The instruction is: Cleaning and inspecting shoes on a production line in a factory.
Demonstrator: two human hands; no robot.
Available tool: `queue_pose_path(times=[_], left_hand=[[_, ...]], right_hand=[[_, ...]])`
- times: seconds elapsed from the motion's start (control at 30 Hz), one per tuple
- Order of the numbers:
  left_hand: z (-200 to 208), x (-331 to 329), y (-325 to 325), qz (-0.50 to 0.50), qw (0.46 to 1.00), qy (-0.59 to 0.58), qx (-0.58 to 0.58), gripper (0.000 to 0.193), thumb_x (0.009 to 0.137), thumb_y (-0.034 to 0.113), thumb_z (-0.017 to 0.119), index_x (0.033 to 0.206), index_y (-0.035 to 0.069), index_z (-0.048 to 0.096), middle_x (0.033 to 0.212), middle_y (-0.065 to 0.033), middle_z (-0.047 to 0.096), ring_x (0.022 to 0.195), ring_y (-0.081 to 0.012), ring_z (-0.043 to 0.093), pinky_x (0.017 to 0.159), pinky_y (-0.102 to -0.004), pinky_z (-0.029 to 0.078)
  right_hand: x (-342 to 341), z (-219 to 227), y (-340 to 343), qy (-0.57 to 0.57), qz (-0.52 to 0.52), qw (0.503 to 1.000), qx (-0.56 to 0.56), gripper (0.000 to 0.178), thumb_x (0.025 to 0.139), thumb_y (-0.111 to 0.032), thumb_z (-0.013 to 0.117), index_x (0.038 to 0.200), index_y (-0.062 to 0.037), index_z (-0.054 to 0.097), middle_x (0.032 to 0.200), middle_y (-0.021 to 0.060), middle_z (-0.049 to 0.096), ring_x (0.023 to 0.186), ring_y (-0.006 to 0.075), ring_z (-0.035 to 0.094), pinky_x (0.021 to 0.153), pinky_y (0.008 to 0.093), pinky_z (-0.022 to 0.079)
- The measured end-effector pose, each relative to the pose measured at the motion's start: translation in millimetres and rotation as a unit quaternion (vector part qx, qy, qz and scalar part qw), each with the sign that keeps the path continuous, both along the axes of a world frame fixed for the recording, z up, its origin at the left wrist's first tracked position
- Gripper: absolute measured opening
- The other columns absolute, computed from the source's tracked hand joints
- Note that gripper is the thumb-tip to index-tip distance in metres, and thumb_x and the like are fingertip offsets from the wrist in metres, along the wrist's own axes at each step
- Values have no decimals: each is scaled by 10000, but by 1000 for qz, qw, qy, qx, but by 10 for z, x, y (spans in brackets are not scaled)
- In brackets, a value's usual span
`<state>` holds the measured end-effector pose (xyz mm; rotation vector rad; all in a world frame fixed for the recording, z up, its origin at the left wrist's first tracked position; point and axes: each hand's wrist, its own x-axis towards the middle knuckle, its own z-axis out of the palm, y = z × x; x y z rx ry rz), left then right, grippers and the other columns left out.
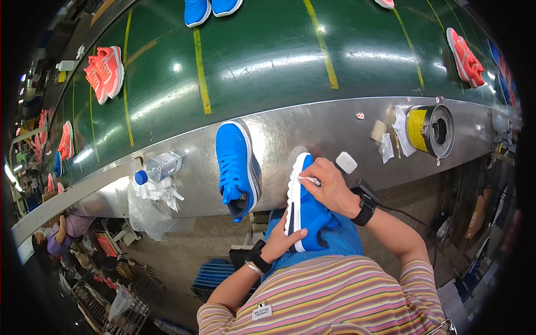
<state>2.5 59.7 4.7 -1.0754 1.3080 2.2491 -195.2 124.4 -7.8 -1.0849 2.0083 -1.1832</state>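
Note:
A blue sneaker with a white sole lies on its side over my lap, its toe resting by the bench edge. My left hand is closed around its heel end, the thumb pressed to the sole edge. Pinched in my right hand is a thin white stick-like thing, held against the shoe near the white sole; its tip is too small to make out. A second blue sneaker stands upright on the metal bench to the left, toe pointing away.
The metal bench holds a plastic bottle, white rags, a small white square dish and a tin with a yellow label. Beyond it runs a green conveyor belt carrying coral sneakers and blue ones.

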Motion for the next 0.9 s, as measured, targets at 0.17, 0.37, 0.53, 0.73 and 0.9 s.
queue_pose_path(times=[0.17,0.37,0.53,0.73,0.9], left_hand=[[28,-29,24,-27,999,-20,-35,880,780,249,687,1423,15,134,1283,-148,453,1136,-187,466,944,-291,381],[-39,-65,176,-13,995,26,-92,936,776,310,683,1408,-40,89,1237,-210,473,1114,-242,490,926,-316,394],[71,-144,180,-150,964,-38,-217,961,781,361,660,1398,-59,54,1065,-302,480,953,-359,496,874,-386,393],[66,-159,205,-182,951,-55,-244,982,785,392,648,1390,-76,32,1042,-334,450,958,-391,454,887,-406,371],[111,-180,236,-196,947,-64,-246,975,800,405,630,1397,-60,15,1060,-325,435,951,-369,442,893,-399,363]], right_hand=[[116,53,143,34,61,997,35,78,742,-109,665,800,-74,627,760,74,507,779,242,511,723,348,372],[-63,-143,-115,-60,-64,996,10,72,755,-123,640,748,-59,608,752,95,494,738,275,500,653,376,381],[-72,-31,-42,-39,20,999,2,85,757,-116,646,751,-33,629,714,115,520,704,281,523,623,361,411],[-48,-65,50,3,46,999,5,79,754,-95,658,744,-22,628,698,104,517,670,245,521,585,338,405],[-160,-65,-25,-20,-23,1000,4,100,764,-104,641,722,-23,598,680,117,494,655,285,505,573,364,394]])
